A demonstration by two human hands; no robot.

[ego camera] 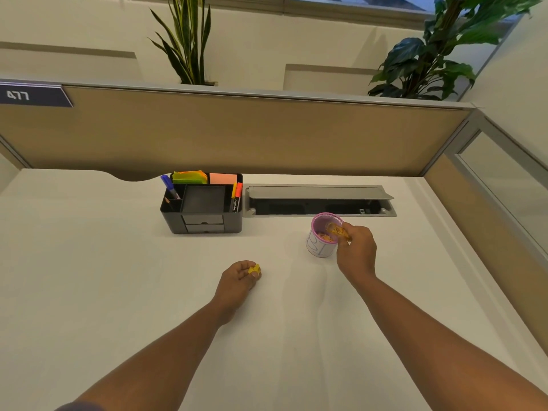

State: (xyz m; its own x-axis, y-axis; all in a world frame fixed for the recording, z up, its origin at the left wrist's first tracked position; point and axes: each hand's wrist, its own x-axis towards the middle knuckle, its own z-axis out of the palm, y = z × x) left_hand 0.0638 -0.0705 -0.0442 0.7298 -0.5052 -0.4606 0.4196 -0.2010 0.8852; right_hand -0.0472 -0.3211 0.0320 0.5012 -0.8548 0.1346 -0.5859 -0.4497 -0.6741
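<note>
Yellow plastic piece (254,270) is pinched in the fingertips of the left hand (237,280), which rests on the white tabletop (118,277). Farther off to the right, the right hand (357,250) grips a small clear container (335,230), tilted with its mouth over the rim of a pink mesh cup (318,247) holding small orange bits. Beyond stands a black desk organizer (204,223) with markers (236,197) and sticky notes (222,178), just beside an open cable tray (320,200).
</note>
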